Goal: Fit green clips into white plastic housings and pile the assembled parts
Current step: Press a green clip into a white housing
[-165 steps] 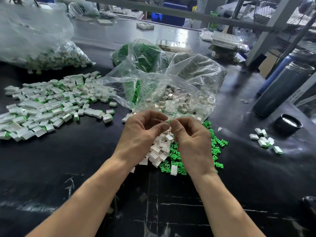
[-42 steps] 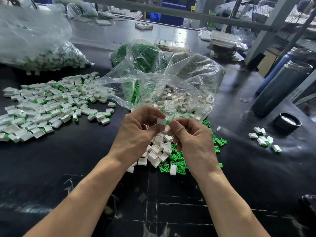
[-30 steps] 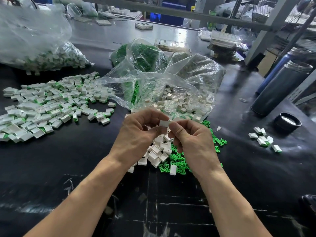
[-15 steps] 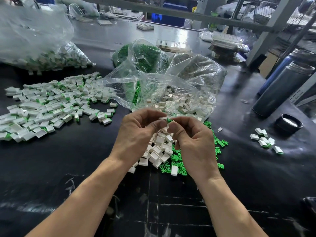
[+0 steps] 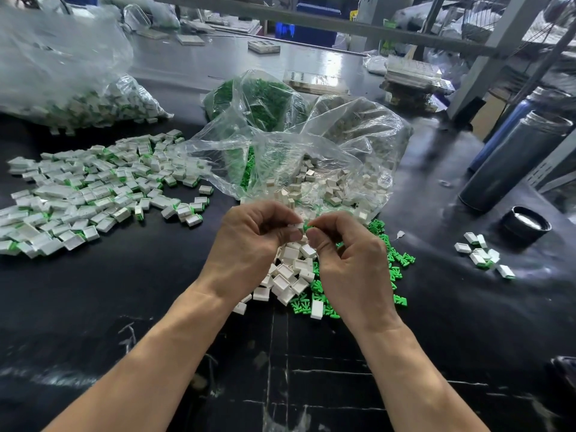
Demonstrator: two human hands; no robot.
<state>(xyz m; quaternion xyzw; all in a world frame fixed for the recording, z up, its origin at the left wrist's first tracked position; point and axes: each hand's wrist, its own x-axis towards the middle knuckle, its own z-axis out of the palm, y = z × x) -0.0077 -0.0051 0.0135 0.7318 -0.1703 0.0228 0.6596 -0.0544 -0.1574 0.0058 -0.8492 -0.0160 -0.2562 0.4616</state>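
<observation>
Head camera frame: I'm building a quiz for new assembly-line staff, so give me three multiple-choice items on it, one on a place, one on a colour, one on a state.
1. Where does the big pile of assembled parts lie?
A. left of the hands
B. right of the hands
C. inside the thermos

2. What colour are the loose clips on the table under the right hand?
A. red
B. green
C. blue

3. What is the left hand doing?
A. lying flat on the table
B. hanging idle
C. pinching a white housing

Answers: 1 A, the spread of white-and-green pieces sits at the left of the table. 2 B, the scattered clips are bright green. 3 C, its fingertips pinch the housing while the right hand brings a green clip to it.
</observation>
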